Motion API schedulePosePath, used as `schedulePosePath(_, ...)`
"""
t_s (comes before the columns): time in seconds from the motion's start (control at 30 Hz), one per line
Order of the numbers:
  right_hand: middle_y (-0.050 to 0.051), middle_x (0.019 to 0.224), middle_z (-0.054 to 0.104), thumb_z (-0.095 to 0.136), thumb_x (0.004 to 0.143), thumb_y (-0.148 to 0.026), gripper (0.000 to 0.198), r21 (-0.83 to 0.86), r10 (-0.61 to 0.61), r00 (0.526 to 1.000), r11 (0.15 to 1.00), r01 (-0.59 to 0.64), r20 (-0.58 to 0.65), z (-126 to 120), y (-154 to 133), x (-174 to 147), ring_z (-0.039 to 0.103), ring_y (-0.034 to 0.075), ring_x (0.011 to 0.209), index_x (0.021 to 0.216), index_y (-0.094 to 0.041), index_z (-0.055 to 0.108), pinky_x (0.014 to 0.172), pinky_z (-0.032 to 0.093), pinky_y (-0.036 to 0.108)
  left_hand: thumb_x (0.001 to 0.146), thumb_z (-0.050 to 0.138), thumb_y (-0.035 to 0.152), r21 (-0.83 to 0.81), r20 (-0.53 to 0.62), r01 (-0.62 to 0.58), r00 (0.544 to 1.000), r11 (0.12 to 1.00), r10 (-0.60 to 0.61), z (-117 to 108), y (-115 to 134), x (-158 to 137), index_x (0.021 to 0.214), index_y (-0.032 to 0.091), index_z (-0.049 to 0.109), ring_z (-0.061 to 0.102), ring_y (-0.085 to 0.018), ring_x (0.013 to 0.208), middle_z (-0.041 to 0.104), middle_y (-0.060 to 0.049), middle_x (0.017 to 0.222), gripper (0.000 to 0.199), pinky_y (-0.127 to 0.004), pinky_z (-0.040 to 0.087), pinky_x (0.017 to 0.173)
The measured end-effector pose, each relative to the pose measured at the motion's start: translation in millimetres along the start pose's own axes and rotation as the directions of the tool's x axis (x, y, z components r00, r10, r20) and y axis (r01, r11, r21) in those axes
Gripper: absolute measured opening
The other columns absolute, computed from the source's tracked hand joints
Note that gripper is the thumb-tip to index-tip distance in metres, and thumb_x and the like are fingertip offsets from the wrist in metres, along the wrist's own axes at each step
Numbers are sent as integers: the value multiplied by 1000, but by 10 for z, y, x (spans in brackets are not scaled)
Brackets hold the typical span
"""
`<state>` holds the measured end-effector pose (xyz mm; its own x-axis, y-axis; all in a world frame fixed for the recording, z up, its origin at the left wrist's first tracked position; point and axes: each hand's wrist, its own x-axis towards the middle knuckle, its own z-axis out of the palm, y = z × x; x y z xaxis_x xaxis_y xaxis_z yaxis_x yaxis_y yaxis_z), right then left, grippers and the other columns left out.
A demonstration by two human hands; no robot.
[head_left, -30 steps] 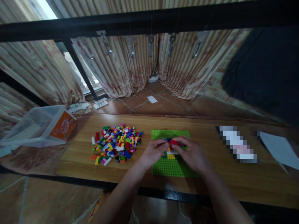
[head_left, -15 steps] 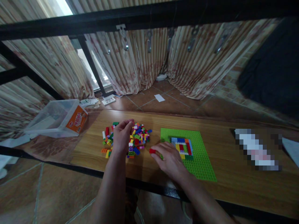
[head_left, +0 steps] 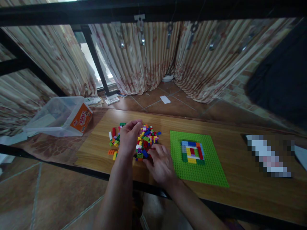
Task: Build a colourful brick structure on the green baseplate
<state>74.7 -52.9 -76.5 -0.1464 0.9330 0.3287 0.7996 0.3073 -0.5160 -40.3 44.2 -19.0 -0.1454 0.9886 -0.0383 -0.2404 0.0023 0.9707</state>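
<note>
My left hand (head_left: 128, 135) is closed in a pinch above the pile of loose toy bricks (head_left: 145, 139); whatever its fingertips hold is hidden. At the near right edge of that pile is my right hand (head_left: 161, 164), thumb and forefinger closed around a red toy brick (head_left: 150, 156), which shows only in part. To its right lies a green baseplate (head_left: 208, 159). A low rectangular build of mixed-colour bricks (head_left: 192, 161) stands on the plate, with blue, white, red, yellow and green pieces.
A clear plastic box (head_left: 55, 127) with an orange label stands beyond the left end of the wooden table (head_left: 96, 143). A blurred-out flat object (head_left: 267, 156) lies at the right. A dark bar with hanging hooks (head_left: 141, 32) crosses above, before striped curtains (head_left: 153, 67).
My right hand has moved left, from beside the brick build to the loose pile, uncovering the build. My left hand stays pinched over the pile. The camera view has shifted slightly.
</note>
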Motion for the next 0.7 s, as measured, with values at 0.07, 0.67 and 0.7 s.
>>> schedulePosePath(0.07,11,108,58,62,84,-31,14,-12,15,1000,1000,-15,15,29,-22,18,49,29,101,95,-21,65,88,44,47,64,72,28,1,2,1,1000,1000,-1,-2,-4,-3,79,13,69,42,-4,50,58,3,61,22,-18,31,49)
schedulePosePath(0.67,6,99,64,62,85,-29,12,166,233,926,968,-190,-296,-671,551,-11,58,22,95,92,-22,67,88,46,40,66,73,34,231,238,21,968,973,-77,210,-60,-134,85,14,71,56,-10,63,67,0,74,28,-22,42,60)
schedulePosePath(0.7,6,98,64,62,84,-30,12,180,259,914,961,-210,-312,-718,603,-37,58,22,94,91,-21,67,87,46,39,68,72,34,263,277,14,957,965,-90,245,-85,-157,87,14,71,57,-11,65,67,0,75,27,-22,43,61)
